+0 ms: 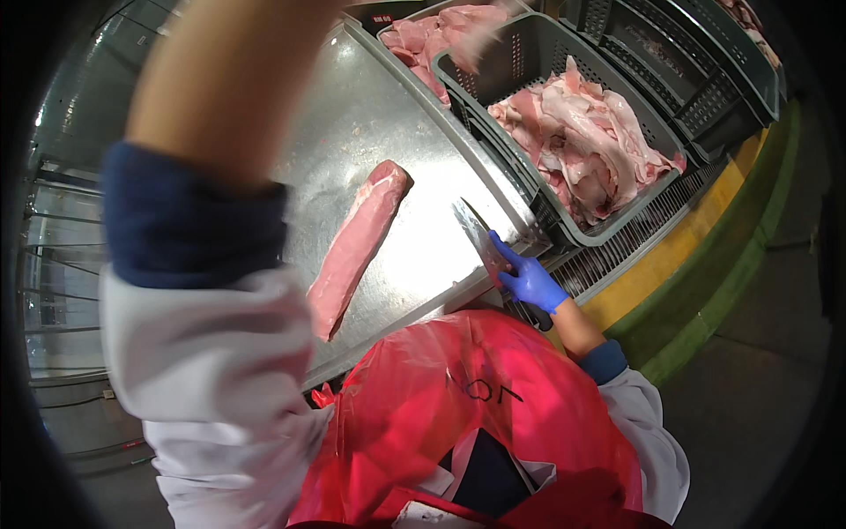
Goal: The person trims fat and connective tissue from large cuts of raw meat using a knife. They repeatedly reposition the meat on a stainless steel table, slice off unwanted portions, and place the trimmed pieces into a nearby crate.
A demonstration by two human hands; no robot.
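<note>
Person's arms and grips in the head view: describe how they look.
Loose white fabric sleeves end in navy-blue cuffs on both arms, bare beyond. A close-fitting blue glove covers the right grip. The left grip is out of view.

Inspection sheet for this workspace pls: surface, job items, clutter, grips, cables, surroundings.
Surface: metal table, shiny, strong glare.
Job items: long meat strip lying on table; knife in hand.
Clutter: grey crate beside table, holding meat trimmings.
Grips: right hand, blue-gloved, closed on knife; left hand out of view, left forearm reaching top edge.
Cables: none clearly identifiable.
Surroundings: yellow strip and green strip at right.
</note>
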